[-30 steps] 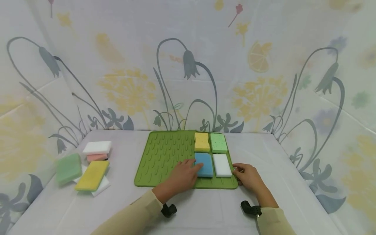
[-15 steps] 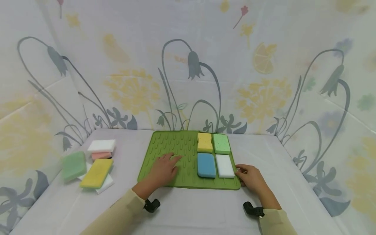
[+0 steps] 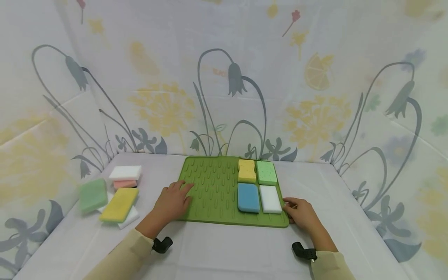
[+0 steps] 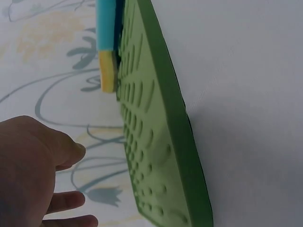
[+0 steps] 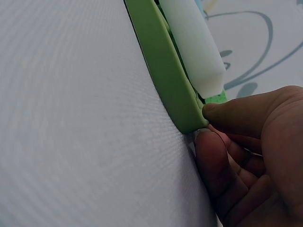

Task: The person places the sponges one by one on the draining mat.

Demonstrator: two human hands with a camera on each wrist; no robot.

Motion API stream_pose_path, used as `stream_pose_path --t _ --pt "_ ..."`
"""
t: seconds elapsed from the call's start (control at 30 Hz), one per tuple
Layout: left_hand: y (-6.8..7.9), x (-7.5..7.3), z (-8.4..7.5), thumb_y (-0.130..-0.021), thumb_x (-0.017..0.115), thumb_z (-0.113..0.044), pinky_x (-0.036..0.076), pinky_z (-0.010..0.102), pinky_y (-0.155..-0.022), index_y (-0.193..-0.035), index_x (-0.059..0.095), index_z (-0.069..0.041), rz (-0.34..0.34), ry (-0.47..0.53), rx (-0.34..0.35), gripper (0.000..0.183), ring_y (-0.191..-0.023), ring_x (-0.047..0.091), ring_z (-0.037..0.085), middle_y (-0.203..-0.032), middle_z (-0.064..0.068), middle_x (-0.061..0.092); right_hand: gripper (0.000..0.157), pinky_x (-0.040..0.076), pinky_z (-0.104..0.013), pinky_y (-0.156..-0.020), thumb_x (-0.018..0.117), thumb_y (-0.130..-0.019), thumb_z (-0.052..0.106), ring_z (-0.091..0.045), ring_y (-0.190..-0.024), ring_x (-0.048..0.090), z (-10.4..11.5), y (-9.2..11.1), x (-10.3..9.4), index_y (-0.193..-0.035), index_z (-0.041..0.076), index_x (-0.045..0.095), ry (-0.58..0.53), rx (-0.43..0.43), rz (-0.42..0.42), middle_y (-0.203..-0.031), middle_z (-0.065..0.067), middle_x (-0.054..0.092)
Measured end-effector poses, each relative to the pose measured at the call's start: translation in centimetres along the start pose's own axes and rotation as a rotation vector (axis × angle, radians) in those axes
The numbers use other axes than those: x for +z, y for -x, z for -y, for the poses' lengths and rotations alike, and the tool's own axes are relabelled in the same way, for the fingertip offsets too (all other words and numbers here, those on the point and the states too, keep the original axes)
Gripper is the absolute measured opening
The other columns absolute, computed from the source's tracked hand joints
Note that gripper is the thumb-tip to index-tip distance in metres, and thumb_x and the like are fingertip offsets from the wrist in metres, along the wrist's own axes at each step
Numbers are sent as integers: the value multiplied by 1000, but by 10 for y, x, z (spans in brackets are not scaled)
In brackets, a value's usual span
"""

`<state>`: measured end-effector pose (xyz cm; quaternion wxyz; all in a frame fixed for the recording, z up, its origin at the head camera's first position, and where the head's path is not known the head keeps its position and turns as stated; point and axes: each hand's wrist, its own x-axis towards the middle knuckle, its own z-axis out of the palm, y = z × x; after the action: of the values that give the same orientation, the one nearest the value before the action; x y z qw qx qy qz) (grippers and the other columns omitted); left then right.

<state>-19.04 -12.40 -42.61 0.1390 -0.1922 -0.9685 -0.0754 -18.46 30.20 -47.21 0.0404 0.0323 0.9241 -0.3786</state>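
A green ridged silicone mat lies on the table. On its right part sit a yellow sponge, a pale green sponge, a blue sponge and a white sponge, in two rows. My left hand is over the mat's left edge, fingers spread and holding nothing; the left wrist view shows it apart from the mat. At the right edge, my right hand pinches the mat's rim between thumb and index finger, beside the white sponge. In the right wrist view its other fingers are curled below.
At the table's left lies a loose heap of sponges: a white one on a pink one, a green one, and a yellow one over another white one. A printed cloth hangs behind the table.
My left hand has left the blue sponge and moved left across the mat to its left edge. My right hand keeps its place at the right rim. The head view has shifted slightly.
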Motion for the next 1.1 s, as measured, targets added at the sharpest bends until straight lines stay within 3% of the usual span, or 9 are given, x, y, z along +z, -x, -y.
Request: stream_pose_path --t 0.37,0.7,0.87,1.1 --pt "20 -12 32 -94 60 -23 48 57 -83 -133 56 -11 17 -34 -100 41 -115 56 41 -129 21 55 42 55 -27 -59 60 -94 18 -14 -77 61 -1 1 0 -133 1 57 10 -2 0 -112 -15 64" --pt "42 -23 63 -90 64 -21 48 56 -75 -126 59 -7 -37 -104 -132 39 -106 58 41 -121 21 59 42 54 -27 -58 59 -94 17 -13 -72 60 1 2 0 -132 0 56 13 -16 -5 -109 -15 64" --pt "53 -30 73 -89 64 -20 47 56 -73 -124 59 -5 -30 -96 -182 38 -103 58 42 -118 22 59 42 53 -27 -57 59 -94 18 -13 -69 60 0 1 0 -133 1 56 25 -23 -1 -107 -13 64" --pt "65 -28 93 -88 63 -20 45 60 -76 -124 57 -3 -14 -74 -254 40 -106 55 44 -125 23 53 42 53 -27 -57 59 -94 18 -13 -71 60 -1 1 1 -133 1 56 20 -19 3 -108 -13 64"
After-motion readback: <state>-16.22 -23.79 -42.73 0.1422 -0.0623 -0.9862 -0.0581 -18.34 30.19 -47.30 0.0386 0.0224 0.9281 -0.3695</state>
